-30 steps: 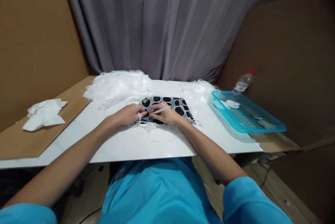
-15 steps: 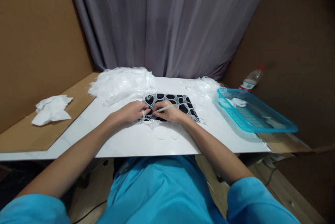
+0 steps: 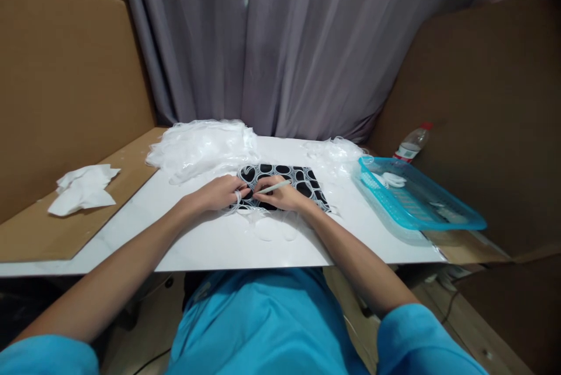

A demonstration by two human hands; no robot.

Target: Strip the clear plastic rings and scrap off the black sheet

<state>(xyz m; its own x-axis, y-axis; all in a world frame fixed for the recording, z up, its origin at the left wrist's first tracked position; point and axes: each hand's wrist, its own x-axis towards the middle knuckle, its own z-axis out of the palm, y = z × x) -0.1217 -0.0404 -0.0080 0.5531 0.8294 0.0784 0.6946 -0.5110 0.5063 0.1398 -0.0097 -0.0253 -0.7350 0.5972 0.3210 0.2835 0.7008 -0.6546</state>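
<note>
A black sheet (image 3: pixel 303 188) with pale outlines of rounded shapes lies flat on the white table. Over its middle, my right hand (image 3: pixel 280 193) is closed around a pale pen-shaped tool (image 3: pixel 274 187), whose tip points left and down at the sheet. My left hand (image 3: pixel 221 192) rests on the sheet's left side, fingers drawn together close to the tool's tip. Thin whitish loops (image 3: pixel 238 198) hang about its fingers; whether it pinches anything is hidden. Thin clear scraps (image 3: pixel 272 230) lie along the sheet's near edge.
A large heap of clear, whitish film (image 3: pixel 204 147) stands at the back left, a smaller heap (image 3: pixel 336 150) at the back right. At right are a blue plastic basket (image 3: pixel 412 222) with white items inside and a bottle (image 3: pixel 412 144). Crumpled paper (image 3: pixel 83 189) lies on cardboard (image 3: pixel 52 240).
The view has shifted slightly, so everything sits a little lower. My right hand still holds the tool over the same part of the sheet; my left hand has barely moved.
</note>
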